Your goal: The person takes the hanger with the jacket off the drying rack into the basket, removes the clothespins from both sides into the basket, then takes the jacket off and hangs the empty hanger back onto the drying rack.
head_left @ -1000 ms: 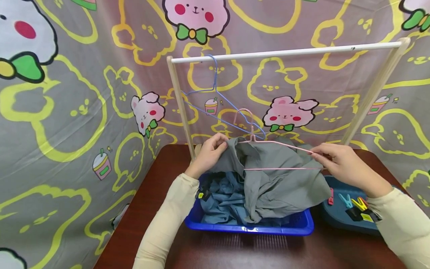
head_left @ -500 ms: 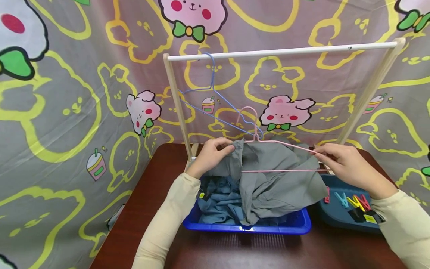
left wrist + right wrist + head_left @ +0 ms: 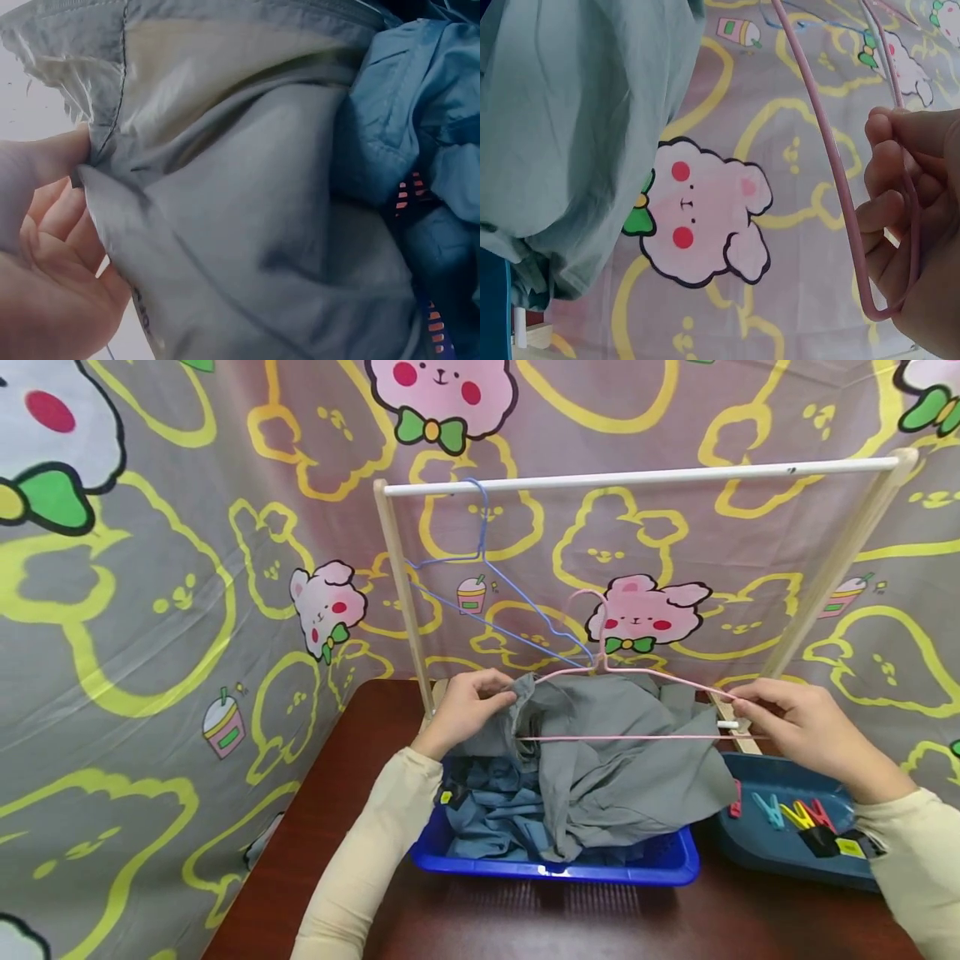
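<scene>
My left hand (image 3: 472,710) pinches the gathered edge of a grey garment (image 3: 630,793), thumb on top in the left wrist view. The cloth (image 3: 247,195) spreads away from those fingers. My right hand (image 3: 802,727) grips the right arm of a pink wire hanger (image 3: 637,737), its fingers curled round the wire in the right wrist view. The hanger's lower bar crosses in front of the cloth; its left end goes out of sight at the garment's edge near my left hand. The hook points up. Most of the garment drapes over a blue basket (image 3: 622,872).
Crumpled blue clothes (image 3: 491,822) lie in the basket. Behind stands a rack with a white rod (image 3: 637,479), a blue hanger (image 3: 517,593) hooked near its left end. To the right, a dark blue tray (image 3: 795,868) holds several clothespins (image 3: 798,814).
The pink hanger and my right hand have moved right, away from my left hand. More of the hanger's right side shows past the garment. My left hand keeps its hold nearly in place.
</scene>
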A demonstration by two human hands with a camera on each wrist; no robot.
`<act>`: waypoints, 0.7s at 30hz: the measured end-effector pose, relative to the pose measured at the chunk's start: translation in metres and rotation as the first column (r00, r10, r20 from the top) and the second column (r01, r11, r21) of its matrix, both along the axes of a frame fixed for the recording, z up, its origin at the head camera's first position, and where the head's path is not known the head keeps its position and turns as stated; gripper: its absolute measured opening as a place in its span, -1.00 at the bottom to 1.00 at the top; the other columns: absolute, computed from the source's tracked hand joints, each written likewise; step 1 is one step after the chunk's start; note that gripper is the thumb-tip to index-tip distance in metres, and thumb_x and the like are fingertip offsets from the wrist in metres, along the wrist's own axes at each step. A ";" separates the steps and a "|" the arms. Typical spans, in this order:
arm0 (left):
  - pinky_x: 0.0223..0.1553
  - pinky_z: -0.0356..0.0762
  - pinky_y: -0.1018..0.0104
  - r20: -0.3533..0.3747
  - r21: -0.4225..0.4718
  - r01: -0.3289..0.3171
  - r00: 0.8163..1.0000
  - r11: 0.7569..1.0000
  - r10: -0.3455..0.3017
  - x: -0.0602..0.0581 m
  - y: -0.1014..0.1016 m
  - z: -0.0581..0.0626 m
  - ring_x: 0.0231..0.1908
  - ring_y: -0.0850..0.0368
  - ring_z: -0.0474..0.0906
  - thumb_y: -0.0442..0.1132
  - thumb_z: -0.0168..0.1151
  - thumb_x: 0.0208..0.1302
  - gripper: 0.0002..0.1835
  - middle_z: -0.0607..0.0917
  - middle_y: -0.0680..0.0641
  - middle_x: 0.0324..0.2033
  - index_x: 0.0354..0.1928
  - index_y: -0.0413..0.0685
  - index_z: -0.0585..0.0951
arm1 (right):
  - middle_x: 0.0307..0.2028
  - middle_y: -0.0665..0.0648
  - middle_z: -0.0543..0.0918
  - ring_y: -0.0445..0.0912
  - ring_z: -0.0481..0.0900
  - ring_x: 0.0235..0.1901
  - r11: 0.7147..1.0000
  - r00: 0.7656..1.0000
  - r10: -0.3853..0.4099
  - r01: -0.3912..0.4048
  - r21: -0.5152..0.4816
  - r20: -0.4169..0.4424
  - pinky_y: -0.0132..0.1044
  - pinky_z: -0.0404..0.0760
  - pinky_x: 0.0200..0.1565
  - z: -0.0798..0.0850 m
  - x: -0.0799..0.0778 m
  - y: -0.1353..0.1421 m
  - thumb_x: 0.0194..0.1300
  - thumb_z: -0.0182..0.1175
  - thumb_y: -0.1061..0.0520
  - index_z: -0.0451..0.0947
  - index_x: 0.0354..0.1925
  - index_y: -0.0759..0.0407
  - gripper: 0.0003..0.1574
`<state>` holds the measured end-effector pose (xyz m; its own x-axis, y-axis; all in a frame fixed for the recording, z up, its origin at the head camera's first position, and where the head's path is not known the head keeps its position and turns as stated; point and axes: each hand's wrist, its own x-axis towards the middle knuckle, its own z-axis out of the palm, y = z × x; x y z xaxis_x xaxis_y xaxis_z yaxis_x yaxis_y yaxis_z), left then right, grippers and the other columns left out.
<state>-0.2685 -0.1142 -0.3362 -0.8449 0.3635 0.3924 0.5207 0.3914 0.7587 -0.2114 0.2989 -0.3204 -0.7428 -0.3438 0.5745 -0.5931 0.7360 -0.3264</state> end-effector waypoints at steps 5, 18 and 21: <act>-0.32 0.56 0.32 0.002 -0.001 -0.040 0.999 0.999 0.040 0.001 -0.006 -0.002 -0.28 0.23 0.64 -0.23 0.33 0.20 -0.89 0.72 0.04 -0.30 -0.23 -0.03 0.70 | -0.52 -0.15 0.58 -0.30 0.48 -0.59 0.999 1.000 0.009 -0.007 -0.048 0.029 -0.54 0.42 -0.54 0.001 -0.001 0.009 0.13 0.31 0.37 0.65 -0.27 0.19 -0.82; -0.21 0.49 0.25 -0.048 0.045 0.030 0.998 0.999 -0.028 -0.003 -0.021 -0.016 -0.30 0.10 0.58 -0.38 0.24 0.25 -0.94 0.68 -0.08 -0.34 -0.25 -0.21 0.59 | -0.54 -0.12 0.52 -0.26 0.30 -0.55 0.987 0.983 -0.162 0.162 0.009 0.090 -0.45 0.31 -0.60 -0.004 0.005 0.039 0.24 0.27 0.23 0.64 -0.22 0.26 -0.86; -0.21 0.44 0.25 -0.003 0.035 0.073 0.997 0.997 -0.073 -0.004 -0.025 -0.020 -0.30 0.08 0.50 -0.40 0.17 0.30 -0.95 0.62 -0.09 -0.33 -0.22 -0.23 0.53 | -0.55 -0.10 0.53 -0.27 0.31 -0.55 0.984 0.979 -0.178 0.179 -0.007 0.096 -0.45 0.30 -0.60 -0.004 0.006 0.045 0.23 0.27 0.22 0.63 -0.23 0.26 -0.87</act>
<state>-0.2721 -0.1393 -0.3561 -0.8159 0.4104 0.4073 0.5483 0.3257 0.7702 -0.2052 0.3435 -0.3245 -0.8426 -0.1926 0.5029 -0.4187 0.8217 -0.3867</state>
